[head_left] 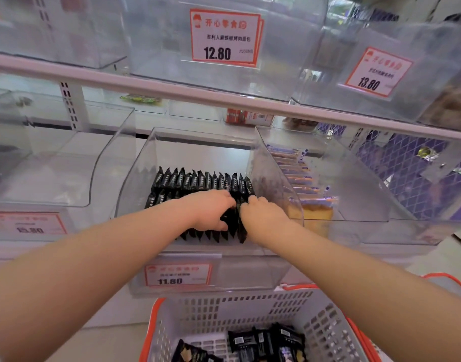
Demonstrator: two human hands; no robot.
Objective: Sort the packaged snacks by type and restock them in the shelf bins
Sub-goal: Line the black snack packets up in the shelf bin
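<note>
A: Inside the middle bin (135,178), both hands are working on the black packets (198,180). The left hand (211,211) is curling its fingers over the front row, and the right hand (263,214) is pinching one packet at the right end of that row, so each grip is closed on packets.

B: How are they going to handle, do you think?

A: I am judging them light and thin, with a slippery film wrapper (the contents may be brittle, I cannot tell). Taking them by the flat sides, several together, seems safer than pulling a sealed edge.

B: And how many are you counting?

A: The back row is showing about fourteen packets, standing upright and touching. The front row is partly hidden under the hands, so I cannot count it. The basket (250,307) below is holding at least four more black packets. The neighbouring bin (355,178) on the right is holding a row of cake packets (297,176), roughly nine or ten.
</note>
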